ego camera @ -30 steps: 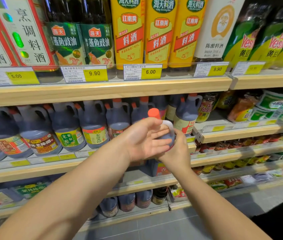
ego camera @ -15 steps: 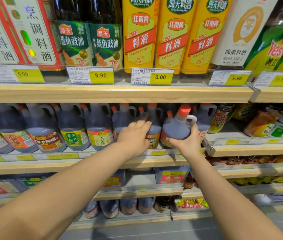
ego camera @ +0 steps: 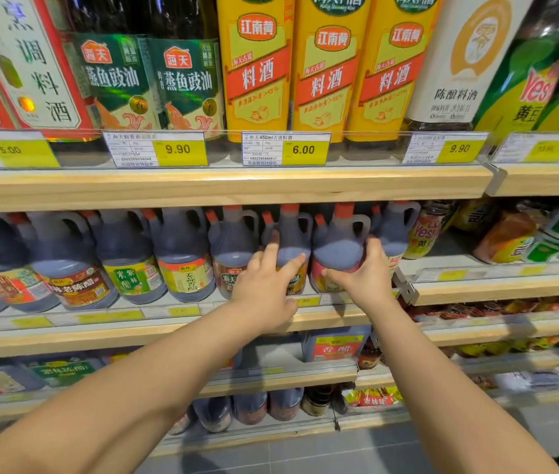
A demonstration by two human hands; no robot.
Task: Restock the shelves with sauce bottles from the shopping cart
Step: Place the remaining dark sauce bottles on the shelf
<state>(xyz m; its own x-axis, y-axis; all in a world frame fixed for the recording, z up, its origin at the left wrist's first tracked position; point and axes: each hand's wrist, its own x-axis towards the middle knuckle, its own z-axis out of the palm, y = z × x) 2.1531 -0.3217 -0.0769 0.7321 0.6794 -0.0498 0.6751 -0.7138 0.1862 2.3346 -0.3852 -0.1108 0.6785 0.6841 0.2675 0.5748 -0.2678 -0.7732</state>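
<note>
A dark sauce jug [ego camera: 338, 249] with an orange cap and a side handle stands upright on the middle wooden shelf [ego camera: 168, 331], in a row of similar jugs. My right hand [ego camera: 363, 277] grips its lower body from the right. My left hand [ego camera: 266, 285] lies with straight fingers against the neighbouring jug [ego camera: 291, 241] just to the left. The labels of both jugs are mostly hidden behind my hands. The shopping cart is not in view.
Tall cooking-wine bottles [ego camera: 326, 63] and price tags [ego camera: 286, 148] fill the upper shelf [ego camera: 223, 186]. More dark jugs [ego camera: 127, 258] run leftward. Pouches and jars [ego camera: 517, 234] sit at the right. Lower shelves [ego camera: 284, 378] hold more bottles above a grey tile floor [ego camera: 305, 453].
The jug went from tilted at the shelf's front to upright in the row. My right hand stayed on it, and my left hand slid right onto the neighbouring jug.
</note>
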